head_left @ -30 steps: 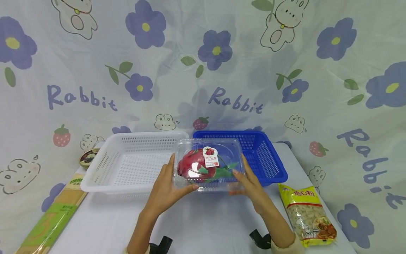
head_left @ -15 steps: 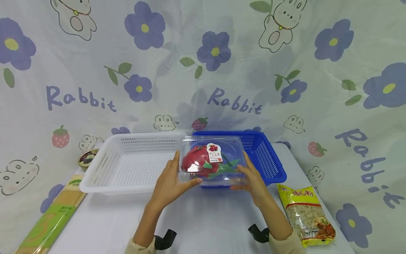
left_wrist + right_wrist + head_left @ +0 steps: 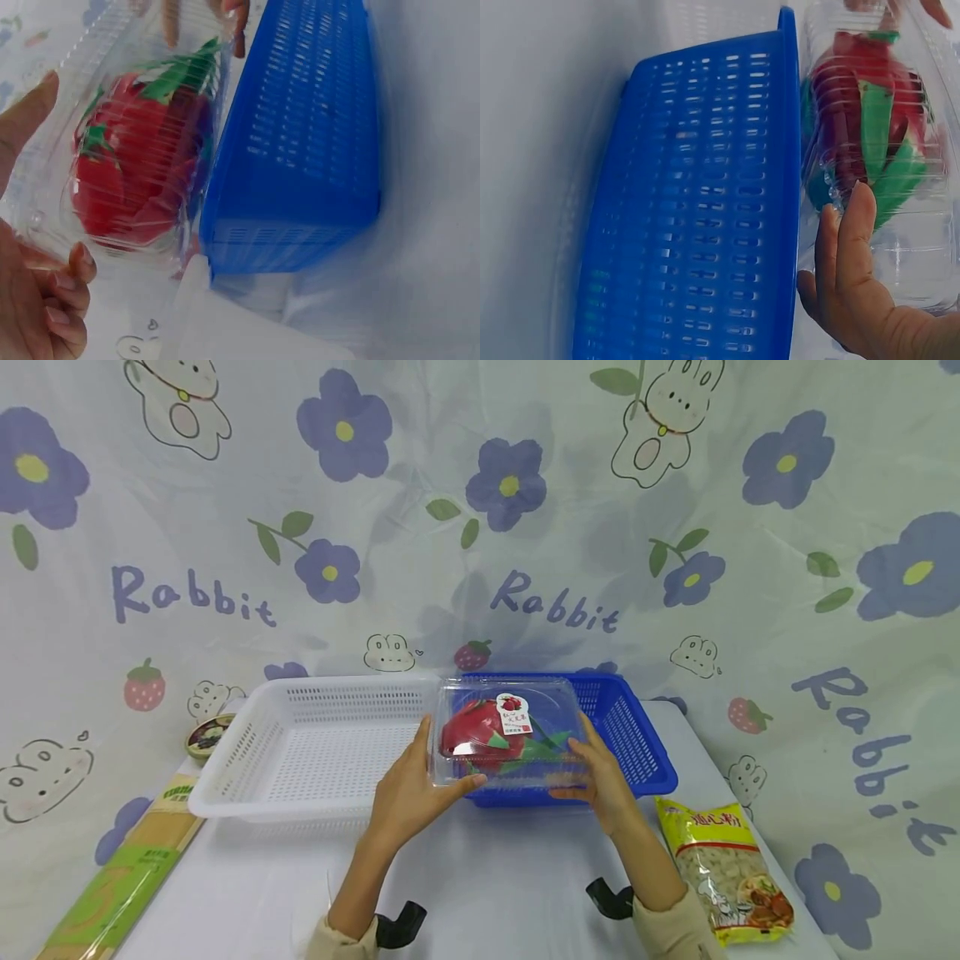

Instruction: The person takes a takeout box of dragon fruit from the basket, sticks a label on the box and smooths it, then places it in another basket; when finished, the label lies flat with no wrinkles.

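Note:
A clear plastic clamshell box (image 3: 510,731) with a red dragon fruit (image 3: 472,735) and a small label inside is held in the air over the near left part of the blue basket (image 3: 630,735). My left hand (image 3: 408,789) grips the box's left end, thumb on top and fingers under it. My right hand (image 3: 600,777) grips its right end. In the left wrist view the dragon fruit (image 3: 131,172) shows through the box beside the blue basket (image 3: 300,150). The right wrist view has my fingers (image 3: 847,255) curled on the box (image 3: 877,150) next to the basket's rim (image 3: 787,150).
A white basket (image 3: 315,743) stands left of the blue one on the white table (image 3: 480,893). A yellow bag of pasta (image 3: 723,868) lies at the right. A long green and tan packet (image 3: 127,868) and a small round tin (image 3: 208,735) are at the left. A printed cloth hangs behind.
Both hands have carried the box away from me and a little to the right, from the gap between the baskets to over the blue basket's near left part.

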A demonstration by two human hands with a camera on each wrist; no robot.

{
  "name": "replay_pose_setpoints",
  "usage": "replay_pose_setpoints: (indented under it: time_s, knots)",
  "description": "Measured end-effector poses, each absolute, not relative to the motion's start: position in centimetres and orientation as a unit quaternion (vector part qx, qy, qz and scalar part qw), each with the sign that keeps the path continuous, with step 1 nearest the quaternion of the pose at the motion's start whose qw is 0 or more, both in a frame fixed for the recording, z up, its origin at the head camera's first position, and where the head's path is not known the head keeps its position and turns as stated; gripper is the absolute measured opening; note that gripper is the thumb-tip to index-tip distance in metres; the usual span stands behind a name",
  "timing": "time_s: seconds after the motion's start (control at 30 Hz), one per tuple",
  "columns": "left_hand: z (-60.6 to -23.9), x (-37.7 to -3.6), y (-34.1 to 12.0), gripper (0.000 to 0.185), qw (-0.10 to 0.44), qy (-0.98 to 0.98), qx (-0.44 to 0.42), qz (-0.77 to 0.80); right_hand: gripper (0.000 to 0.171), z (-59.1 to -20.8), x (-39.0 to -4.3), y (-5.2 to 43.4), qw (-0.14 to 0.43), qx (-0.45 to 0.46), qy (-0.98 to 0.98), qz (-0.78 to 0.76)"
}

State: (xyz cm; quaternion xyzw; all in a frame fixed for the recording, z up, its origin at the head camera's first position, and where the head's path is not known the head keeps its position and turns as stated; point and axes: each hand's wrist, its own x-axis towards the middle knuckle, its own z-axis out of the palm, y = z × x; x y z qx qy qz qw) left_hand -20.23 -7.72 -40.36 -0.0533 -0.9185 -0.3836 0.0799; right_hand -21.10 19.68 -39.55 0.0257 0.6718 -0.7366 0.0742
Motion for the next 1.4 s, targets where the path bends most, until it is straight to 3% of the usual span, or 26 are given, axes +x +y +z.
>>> replay_pose_setpoints:
  time_s: [0.3, 0.87, 1.4]
  knots:
    - [-42.3, -19.8, -7.2, 0.126, 0.032, -0.918, -0.030, -0.393, 0.065, -39.8, -22.4, 20.5, 0.066, 0.031, 0.664, -0.744]
    - [-45.2, -19.6, -5.4, 0.114, -0.003, -0.905, -0.021, -0.426, 0.063, -40.9, -24.1, 21.8, 0.054, 0.038, 0.646, -0.761]
    - [-48.6, -21.0, -2.9, 0.116, 0.056, -0.896, -0.015, -0.440, 0.064, -42.2, -26.2, 22.9, 0.076, 0.028, 0.653, -0.753]
